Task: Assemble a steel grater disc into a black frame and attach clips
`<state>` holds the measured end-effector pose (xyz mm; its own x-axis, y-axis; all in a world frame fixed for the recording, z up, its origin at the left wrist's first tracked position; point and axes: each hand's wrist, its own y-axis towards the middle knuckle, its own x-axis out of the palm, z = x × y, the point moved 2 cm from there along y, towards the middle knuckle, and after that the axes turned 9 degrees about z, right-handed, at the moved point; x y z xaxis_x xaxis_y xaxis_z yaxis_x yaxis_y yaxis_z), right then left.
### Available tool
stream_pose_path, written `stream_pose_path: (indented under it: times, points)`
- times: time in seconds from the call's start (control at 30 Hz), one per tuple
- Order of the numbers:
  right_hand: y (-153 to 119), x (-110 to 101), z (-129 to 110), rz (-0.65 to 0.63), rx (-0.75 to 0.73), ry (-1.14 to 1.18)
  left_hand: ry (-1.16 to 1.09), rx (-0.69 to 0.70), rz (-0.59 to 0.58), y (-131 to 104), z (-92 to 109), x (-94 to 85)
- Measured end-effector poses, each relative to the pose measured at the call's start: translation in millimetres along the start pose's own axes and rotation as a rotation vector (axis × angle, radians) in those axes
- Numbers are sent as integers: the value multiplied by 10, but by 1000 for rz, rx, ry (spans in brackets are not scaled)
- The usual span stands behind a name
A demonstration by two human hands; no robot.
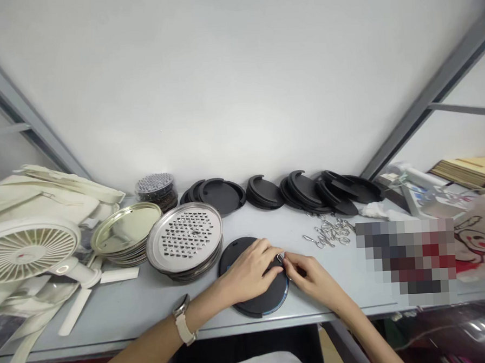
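Note:
A black round disc (pixel 273 296) lies on the table at its front edge, with a thin blue line along part of its rim. My left hand (pixel 254 267) is over the disc and hides much of it. Its thumb and forefinger close around a small wire clip (pixel 279 258) at the disc's right edge. From the right, my right hand (pixel 306 273) pinches at the same clip, fingers closed. How the clip sits against the disc is partly hidden by my fingertips. Behind my right hand is a loose pile of similar metal clips (pixel 332 232).
Left stand stacked perforated metal plates (pixel 184 238), gold-coloured lids (pixel 125 228), a white hand fan (pixel 24 252) and a tub of small parts (pixel 155 186). Black round trays (pixel 265 191) line the wall. Right are a tape dispenser (pixel 424 193), cardboard pieces (pixel 469 172) and a printed bag (pixel 479 239).

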<state>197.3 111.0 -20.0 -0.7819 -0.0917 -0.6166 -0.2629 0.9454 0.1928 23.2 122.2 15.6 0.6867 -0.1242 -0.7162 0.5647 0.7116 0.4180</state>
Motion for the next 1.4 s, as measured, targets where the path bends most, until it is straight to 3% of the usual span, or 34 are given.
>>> stream_pose_path:
  times: [0.87,1.13,1.4]
  points:
    - [-12,1,-27,5,-9,-46,-52,-31,4,15,-58,19]
    - [-35,-3,-19,-8,-23,5,-177,-84,-4,26,-85,9]
    - [-27,8,40,5,-14,-9,-124,-60,5,38,-64,11]
